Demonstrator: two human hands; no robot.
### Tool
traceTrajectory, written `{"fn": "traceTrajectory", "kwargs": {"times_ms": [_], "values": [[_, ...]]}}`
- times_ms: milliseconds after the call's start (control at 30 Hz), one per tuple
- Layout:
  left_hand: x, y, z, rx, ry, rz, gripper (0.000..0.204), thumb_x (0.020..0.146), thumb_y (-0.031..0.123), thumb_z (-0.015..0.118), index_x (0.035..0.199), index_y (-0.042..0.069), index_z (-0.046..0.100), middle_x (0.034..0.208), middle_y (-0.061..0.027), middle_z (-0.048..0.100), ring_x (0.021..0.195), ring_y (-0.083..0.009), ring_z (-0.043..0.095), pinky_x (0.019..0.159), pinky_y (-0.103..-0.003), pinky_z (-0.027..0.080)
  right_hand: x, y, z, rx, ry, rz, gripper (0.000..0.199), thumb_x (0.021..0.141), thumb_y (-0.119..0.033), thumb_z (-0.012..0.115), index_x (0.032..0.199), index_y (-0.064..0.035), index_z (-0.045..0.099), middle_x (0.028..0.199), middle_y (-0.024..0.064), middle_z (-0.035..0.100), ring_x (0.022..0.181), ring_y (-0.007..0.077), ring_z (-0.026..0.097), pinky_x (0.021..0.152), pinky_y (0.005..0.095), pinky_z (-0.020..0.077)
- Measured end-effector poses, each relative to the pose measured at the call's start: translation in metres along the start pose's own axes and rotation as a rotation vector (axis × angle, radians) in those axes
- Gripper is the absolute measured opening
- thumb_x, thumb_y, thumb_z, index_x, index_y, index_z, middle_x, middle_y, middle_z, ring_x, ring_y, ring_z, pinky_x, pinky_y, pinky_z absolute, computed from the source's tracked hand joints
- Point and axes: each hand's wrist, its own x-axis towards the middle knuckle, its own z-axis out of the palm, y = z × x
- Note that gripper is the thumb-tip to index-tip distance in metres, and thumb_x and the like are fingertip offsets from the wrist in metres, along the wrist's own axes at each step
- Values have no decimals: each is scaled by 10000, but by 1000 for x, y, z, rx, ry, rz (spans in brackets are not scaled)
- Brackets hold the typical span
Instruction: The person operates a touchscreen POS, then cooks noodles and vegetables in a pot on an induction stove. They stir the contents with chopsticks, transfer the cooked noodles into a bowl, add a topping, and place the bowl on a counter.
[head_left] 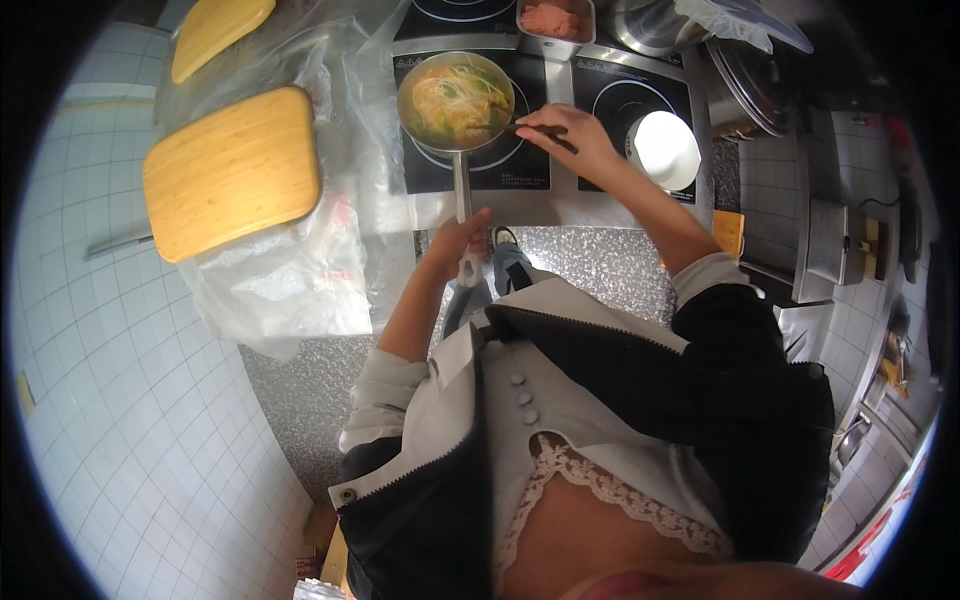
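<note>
A round metal pan point(461, 185) sits on a black induction cooktop, its long handle pointing toward me. My left hand point(462, 240) is closed around that handle near its end. Inside the pan is soupy food point(458, 95) with pale, thin noodle-like strands and green pieces. From the right, my right hand point(572, 138) grips dark brown chopsticks point(552, 134), whose tips reach into the food at the pan's right side. A white bowl point(665, 150) rests on the neighbouring cooktop, to the right of my right hand.
Two wooden cutting boards, the larger one point(232, 172) nearer me, lie over clear plastic sheeting point(340, 270) at left. Behind the cooktops stands a metal container point(556, 45) holding reddish food. A big metal pot point(745, 90) is at far right. White tiled wall point(120, 370) borders the left.
</note>
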Motion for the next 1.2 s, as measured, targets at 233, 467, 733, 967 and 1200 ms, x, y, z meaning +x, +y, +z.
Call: {"fn": "traceTrajectory", "kwargs": {"times_ms": [233,467,733,967,1200], "values": [[-2,1,2,25,-10,19,248,875,274,666,827,117,480,573,50,350,454,-71,348,429,-242,342,1,45,85,737,797,522,120,893,-65,609,874,-9,505,823,106,624,636,171,642,609,293,577],[-2,0,0,76,26,33,279,862,275,679,786,124,457,600,39,388,481,-90,390,439,-254,364,-11,65,83,1121,991,824,146,894,-53,566,893,-22,424,791,147,581,638,251,659,604,350,610],[0,0,-2,50,35,25,273,855,264,688,797,108,471,620,26,418,487,-95,404,437,-255,370,-33,67,68,1323,1063,871,126,891,-41,566,834,-27,455,790,133,591,680,280,664,644,363,615],[2,-1,-4,78,41,29,276,854,292,686,822,89,501,623,13,438,496,-111,450,437,-262,397,-30,54,24,1166,991,777,130,895,-47,574,822,-62,468,796,115,588,662,237,648,641,372,606],[4,-3,-8,84,-1,48,260,864,297,670,810,111,496,611,24,436,494,-110,460,437,-257,400,15,45,5,692,802,482,140,878,-69,618,873,10,503,813,106,602,696,174,639,594,318,599]]}}
